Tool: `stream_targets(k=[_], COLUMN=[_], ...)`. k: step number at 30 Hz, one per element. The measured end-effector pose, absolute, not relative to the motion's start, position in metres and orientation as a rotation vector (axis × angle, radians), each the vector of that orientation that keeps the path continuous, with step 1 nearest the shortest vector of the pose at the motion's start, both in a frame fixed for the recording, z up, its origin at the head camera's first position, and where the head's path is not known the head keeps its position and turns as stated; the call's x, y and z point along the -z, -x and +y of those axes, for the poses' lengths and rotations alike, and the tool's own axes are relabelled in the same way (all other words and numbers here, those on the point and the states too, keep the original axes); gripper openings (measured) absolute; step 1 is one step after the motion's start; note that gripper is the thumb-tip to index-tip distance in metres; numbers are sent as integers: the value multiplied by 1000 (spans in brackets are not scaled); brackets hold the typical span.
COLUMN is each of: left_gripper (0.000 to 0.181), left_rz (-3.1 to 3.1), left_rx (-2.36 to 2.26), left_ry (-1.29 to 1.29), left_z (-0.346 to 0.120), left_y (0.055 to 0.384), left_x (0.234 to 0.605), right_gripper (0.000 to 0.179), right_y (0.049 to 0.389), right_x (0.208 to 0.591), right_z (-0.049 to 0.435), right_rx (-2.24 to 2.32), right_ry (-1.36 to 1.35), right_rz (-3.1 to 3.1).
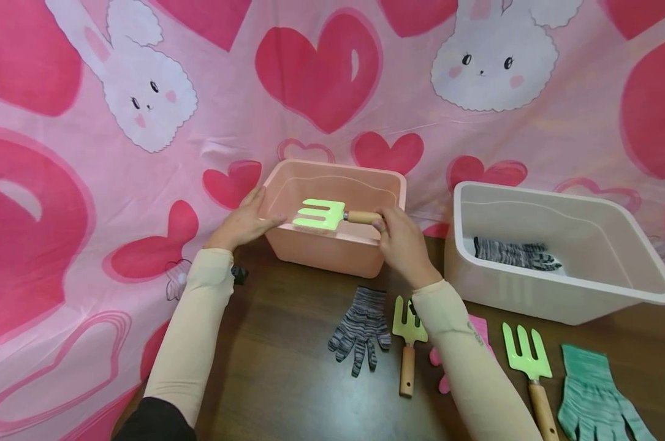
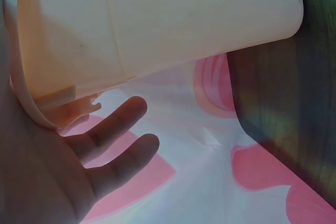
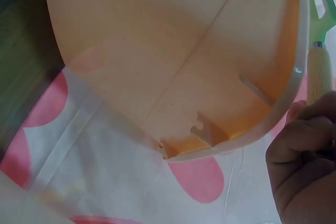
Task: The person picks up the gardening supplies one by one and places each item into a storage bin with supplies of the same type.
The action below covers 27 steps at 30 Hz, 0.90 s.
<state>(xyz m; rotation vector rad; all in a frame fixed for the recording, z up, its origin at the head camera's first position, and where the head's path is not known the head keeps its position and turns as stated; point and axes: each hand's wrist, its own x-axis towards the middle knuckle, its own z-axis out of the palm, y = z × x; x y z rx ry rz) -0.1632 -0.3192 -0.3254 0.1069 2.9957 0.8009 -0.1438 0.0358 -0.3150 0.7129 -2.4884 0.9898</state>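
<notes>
Over the opening of the pink bin [image 1: 326, 257], the right hand [image 1: 406, 242] holds a green hand fork [image 1: 323, 214] by its wooden handle, with the tines pointing to the left. The grip of this hand is pinching the handle, thumb and fingers curled around it. The left hand [image 1: 244, 223] rests on the left end of the same bin, its grip spread, with the thumb at the front rim and straight fingers outside.

As I judge, the work is only partly done. This fork is lifted but not yet released; whether its tines touch the rim, I cannot tell. One striped glove [image 1: 509, 254] is already inside the white bin [image 1: 531, 294]. The bottom of the pink bin is hidden, so I cannot say if it contains something.

Not yet put in either bin, on the table [image 1: 277, 367] lie a grey glove [image 1: 362, 327], a second fork [image 1: 409, 335] just beside it, a pink glove [image 1: 480, 327] partly covered by the right forearm, a third fork [image 1: 528, 361] and a green glove [image 1: 594, 392].
</notes>
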Motion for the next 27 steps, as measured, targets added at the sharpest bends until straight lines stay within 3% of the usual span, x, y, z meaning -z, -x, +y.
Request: stream_targets(k=[27], left_gripper=[112], left_rz=[2998], left_rx=[-783], left_ry=[-112], left_z=[-320], left_y=[162], left_x=[325], right_gripper=[21], right_y=[183], right_x=[312], right_z=[2], right_rx=[-960], right_ry=[-700], right_rz=[-2682])
